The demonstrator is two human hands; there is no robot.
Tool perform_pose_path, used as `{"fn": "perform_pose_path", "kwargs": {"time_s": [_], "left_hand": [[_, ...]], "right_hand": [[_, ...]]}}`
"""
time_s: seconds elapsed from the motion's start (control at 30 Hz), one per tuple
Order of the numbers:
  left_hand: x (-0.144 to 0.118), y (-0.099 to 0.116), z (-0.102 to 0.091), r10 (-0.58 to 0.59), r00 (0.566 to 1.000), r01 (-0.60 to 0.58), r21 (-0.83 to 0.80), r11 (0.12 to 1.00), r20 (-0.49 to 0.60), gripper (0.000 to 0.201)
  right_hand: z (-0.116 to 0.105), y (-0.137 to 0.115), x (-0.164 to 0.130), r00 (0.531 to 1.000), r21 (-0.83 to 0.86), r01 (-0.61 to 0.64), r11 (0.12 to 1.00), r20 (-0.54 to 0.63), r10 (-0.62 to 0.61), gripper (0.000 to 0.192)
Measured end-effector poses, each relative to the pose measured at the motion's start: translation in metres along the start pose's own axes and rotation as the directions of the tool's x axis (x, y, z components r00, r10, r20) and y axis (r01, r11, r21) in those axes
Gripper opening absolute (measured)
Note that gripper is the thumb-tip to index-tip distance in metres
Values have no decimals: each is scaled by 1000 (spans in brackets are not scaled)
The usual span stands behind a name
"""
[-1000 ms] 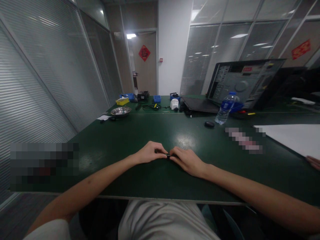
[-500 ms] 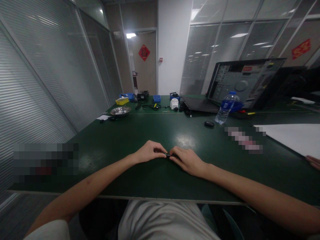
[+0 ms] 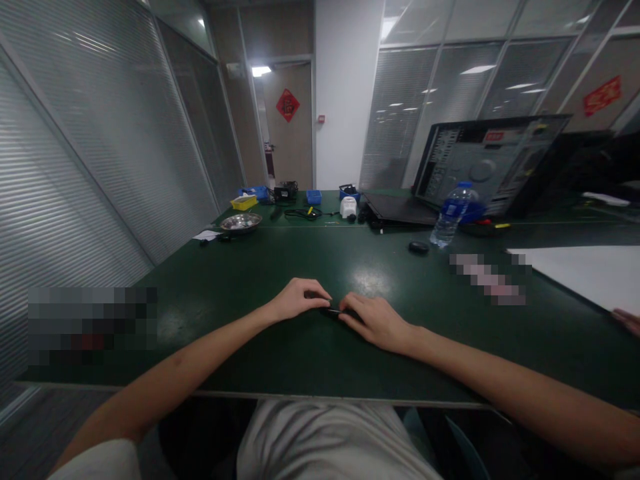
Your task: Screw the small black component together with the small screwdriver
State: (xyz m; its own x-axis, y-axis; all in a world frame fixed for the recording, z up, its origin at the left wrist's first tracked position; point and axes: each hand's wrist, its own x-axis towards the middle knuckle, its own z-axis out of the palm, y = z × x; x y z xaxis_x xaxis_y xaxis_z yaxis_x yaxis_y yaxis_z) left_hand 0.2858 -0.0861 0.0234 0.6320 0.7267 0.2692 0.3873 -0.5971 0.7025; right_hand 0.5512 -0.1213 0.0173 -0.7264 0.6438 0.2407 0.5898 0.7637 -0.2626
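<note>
Left hand: The left hand (image 3: 299, 300) rests on the table, fingers curled narrow, tips pinched onto the left end of a small dark part (image 3: 332, 311).
Right hand: The right hand (image 3: 376, 321) lies palm down just right of the left hand, fingers bent, tips closed on the right end of the same part.
Small dark part: Held between both sets of fingertips, low against the table surface, near the front edge at the scene centre. Too small and dark to identify further.
Table: Dark green table (image 3: 280, 267), running from the near edge to the far wall.
Mid-distance items: A small black round object (image 3: 419, 247) sits right of centre; a water bottle (image 3: 449, 217) with a blue cap stands just beyond it. A white sheet (image 3: 585, 273) lies at the right.
Far items: A metal bowl (image 3: 241, 222) at the far left, a yellow tray (image 3: 244, 202) and blue bins (image 3: 314, 197) behind it, a black cable (image 3: 303, 213) between them, and an open computer case (image 3: 487, 163) at the far right.
Other person: Fingertips (image 3: 627, 321) show at the right edge, well apart from both hands.
</note>
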Motion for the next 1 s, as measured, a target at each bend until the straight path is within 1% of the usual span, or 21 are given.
{"fn": "perform_pose_path", "kwargs": {"time_s": [0.13,0.33,0.53,0.63,0.73,0.8,0.9,1.0], "left_hand": [[1,-5,0,-24,999,26,53,998,-43,24],[1,-12,2,27,999,-22,121,992,-36,18],[1,-13,-6,39,999,-42,97,994,35,23],[-1,-5,-9,109,990,-115,56,992,95,24],[-3,5,-6,183,971,-189,21,982,154,27],[-3,9,-1,194,970,-200,26,980,147,25],[-3,10,3,185,977,-192,61,979,105,18],[-2,7,1,172,982,-180,107,978,78,17]], "right_hand": [[1,1,0,1000,13,0,1000,-4,0,21],[-1,-1,1,1000,21,-3,1000,0,3,21],[-3,-1,0,1000,11,3,1000,5,-3,21],[-3,-1,0,1000,8,7,1000,-2,-7,21],[-2,0,0,1000,4,13,1000,-10,-13,20],[0,0,0,1000,-2,12,1000,-11,-12,20],[1,1,0,1000,-13,10,1000,-10,-10,20],[2,2,0,1000,-22,-10,1000,-24,10,20]]}}
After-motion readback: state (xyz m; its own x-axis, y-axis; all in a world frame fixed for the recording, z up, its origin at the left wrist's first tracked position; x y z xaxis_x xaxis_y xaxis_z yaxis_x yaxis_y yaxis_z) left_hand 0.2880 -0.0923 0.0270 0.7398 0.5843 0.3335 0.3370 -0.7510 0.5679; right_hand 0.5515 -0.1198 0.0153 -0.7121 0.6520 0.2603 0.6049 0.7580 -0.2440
